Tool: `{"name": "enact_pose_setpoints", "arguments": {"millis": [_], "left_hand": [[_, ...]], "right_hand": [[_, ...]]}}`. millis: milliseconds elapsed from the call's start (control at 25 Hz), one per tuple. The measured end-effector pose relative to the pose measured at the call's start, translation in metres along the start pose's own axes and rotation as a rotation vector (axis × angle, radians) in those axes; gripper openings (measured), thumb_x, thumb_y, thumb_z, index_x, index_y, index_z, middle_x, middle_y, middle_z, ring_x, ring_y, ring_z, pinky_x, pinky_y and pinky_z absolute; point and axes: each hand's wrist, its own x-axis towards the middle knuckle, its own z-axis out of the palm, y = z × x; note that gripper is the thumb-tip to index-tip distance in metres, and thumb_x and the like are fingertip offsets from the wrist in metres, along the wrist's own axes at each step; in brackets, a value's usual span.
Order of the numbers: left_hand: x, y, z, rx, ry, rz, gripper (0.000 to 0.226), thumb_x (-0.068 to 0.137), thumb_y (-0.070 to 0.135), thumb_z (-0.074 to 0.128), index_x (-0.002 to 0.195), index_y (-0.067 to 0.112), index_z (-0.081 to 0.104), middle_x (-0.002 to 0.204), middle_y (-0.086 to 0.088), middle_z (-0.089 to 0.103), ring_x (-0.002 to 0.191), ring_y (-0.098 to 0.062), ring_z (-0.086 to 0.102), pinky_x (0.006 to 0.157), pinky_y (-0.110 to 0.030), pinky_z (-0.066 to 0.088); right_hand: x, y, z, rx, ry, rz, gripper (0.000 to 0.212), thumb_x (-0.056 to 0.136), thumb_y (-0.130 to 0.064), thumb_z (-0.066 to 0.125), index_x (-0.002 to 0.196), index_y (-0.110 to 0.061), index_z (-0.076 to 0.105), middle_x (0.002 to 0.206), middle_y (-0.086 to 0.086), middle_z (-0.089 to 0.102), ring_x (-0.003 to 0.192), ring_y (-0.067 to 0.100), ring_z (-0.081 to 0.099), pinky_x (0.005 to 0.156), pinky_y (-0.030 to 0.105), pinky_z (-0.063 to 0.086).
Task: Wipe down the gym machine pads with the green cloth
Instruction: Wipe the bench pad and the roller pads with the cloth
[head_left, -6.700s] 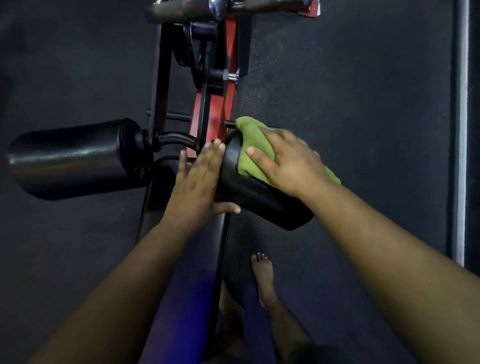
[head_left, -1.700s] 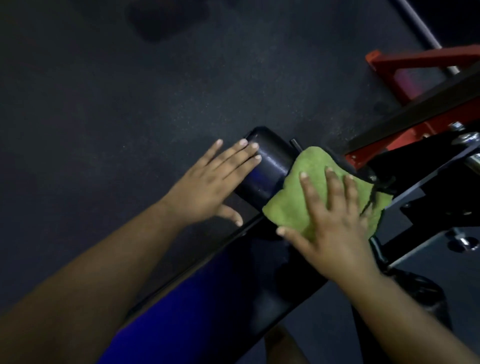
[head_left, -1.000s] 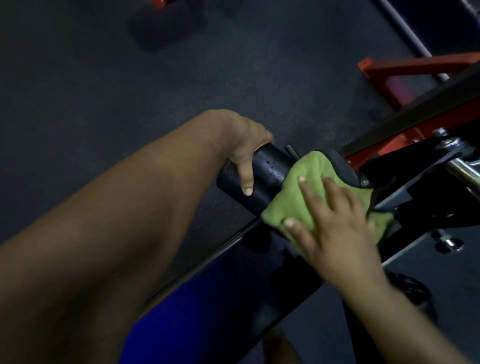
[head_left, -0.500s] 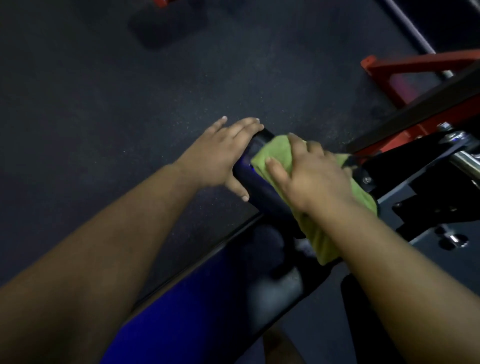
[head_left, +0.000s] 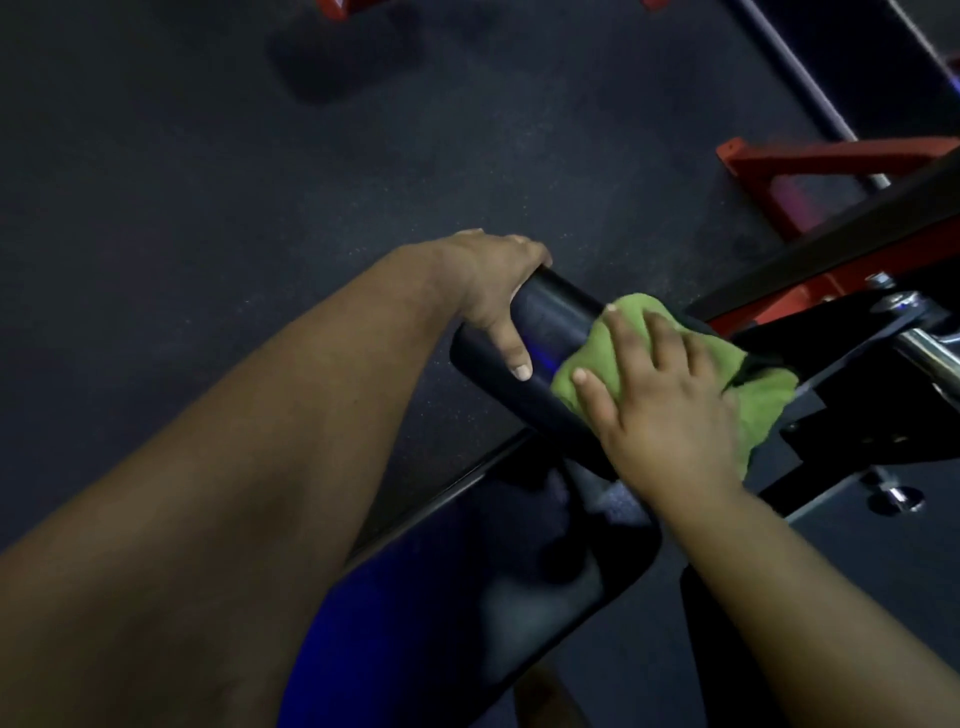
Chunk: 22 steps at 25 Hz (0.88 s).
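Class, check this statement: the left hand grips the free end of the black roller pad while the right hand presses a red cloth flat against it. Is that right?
Not quite. In the head view the cloth is green, not red. The rest holds: the left hand grips the roller pad's free end, and the right hand presses the cloth flat on it.

1. The cloth (head_left: 597, 358) was a plain lime green.
2. The roller pad (head_left: 540, 322) was glossy black.
3. The frame (head_left: 810, 161) was red.
4. The floor (head_left: 208, 182) was dark grey, finely speckled.
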Motion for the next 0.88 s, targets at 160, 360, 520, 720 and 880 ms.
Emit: {"name": "enact_pose_setpoints", "arguments": {"millis": [160, 360, 520, 720, 880], "left_hand": [[-0.048, -0.012, 0.063, -0.109, 0.380, 0.092, 0.145, 0.053, 0.076, 0.082, 0.162, 0.016, 0.008, 0.171, -0.001, 0.004, 0.154, -0.007, 0.003, 0.128, -0.046, 0.008], [-0.043, -0.007, 0.095, -0.035, 0.428, -0.026, 0.154, 0.043, 0.075, 0.085, 0.160, 0.014, 0.006, 0.170, -0.002, 0.008, 0.156, -0.016, 0.011, 0.126, -0.051, 0.012], [-0.023, -0.012, 0.054, 0.105, 0.284, 0.021, 0.152, 0.038, 0.094, 0.068, 0.159, 0.018, 0.014, 0.167, -0.001, 0.023, 0.152, -0.017, 0.025, 0.126, -0.052, 0.004], [0.002, 0.002, 0.013, 0.107, 0.064, -0.025, 0.150, 0.040, 0.093, 0.070, 0.159, 0.018, 0.016, 0.164, 0.000, 0.029, 0.149, -0.020, 0.032, 0.125, -0.052, -0.003], [-0.033, 0.003, 0.061, -0.023, 0.478, -0.053, 0.138, 0.056, 0.086, 0.066, 0.161, 0.013, 0.013, 0.168, -0.005, 0.021, 0.155, -0.019, 0.018, 0.127, -0.048, 0.006]], "right_hand": [[0.065, -0.034, -0.011, -0.006, -0.102, -0.062, 0.067, 0.095, -0.073, 0.022, 0.152, -0.039, 0.028, 0.152, 0.005, 0.042, 0.135, 0.036, 0.041, 0.101, 0.059, 0.035], [0.101, -0.033, -0.020, 0.205, -0.259, -0.130, 0.074, 0.093, -0.078, 0.025, 0.152, -0.034, 0.030, 0.155, 0.005, 0.042, 0.139, 0.034, 0.040, 0.105, 0.057, 0.034], [0.006, 0.034, -0.014, 0.054, -0.178, -0.184, 0.095, 0.079, -0.084, 0.038, 0.158, -0.042, 0.006, 0.167, -0.002, 0.013, 0.149, 0.033, 0.021, 0.108, 0.065, 0.036], [0.002, 0.014, 0.005, -0.015, -0.022, -0.048, 0.080, 0.089, -0.076, 0.023, 0.158, -0.037, 0.019, 0.162, 0.004, 0.026, 0.142, 0.039, 0.028, 0.099, 0.064, 0.039], [0.077, -0.026, -0.005, 0.016, -0.093, 0.012, 0.069, 0.097, -0.072, 0.017, 0.147, -0.031, 0.040, 0.151, 0.004, 0.045, 0.134, 0.034, 0.040, 0.100, 0.057, 0.033]]}}
